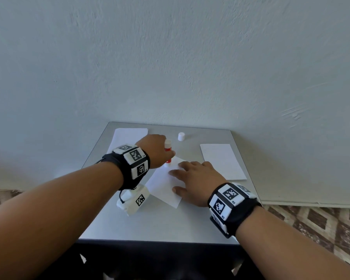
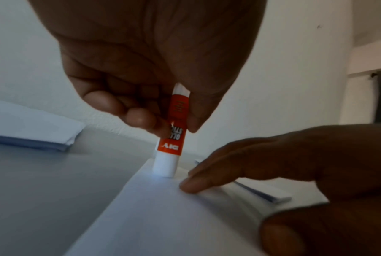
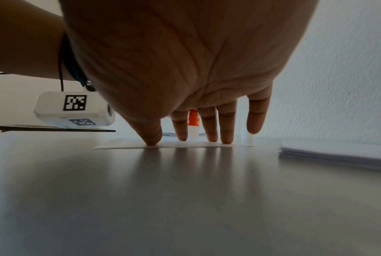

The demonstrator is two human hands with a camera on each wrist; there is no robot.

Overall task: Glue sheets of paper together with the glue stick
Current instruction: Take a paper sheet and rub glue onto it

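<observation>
Glue stick (image 2: 171, 138), pinched upright in your left hand (image 1: 154, 151), tip on the far corner of the sheet (image 1: 163, 187) pinned mid-surface (image 1: 170, 225) by your flat, spread right hand (image 1: 196, 178): risk, corner wrinkling or tearing if your stroke outruns that hold.

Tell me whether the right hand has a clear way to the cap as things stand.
Probably yes. The cap stands alone on the bare table, beyond the right hand, which lies flat on the sheet. The glue stick in the left hand is off to the side, not between.
</observation>
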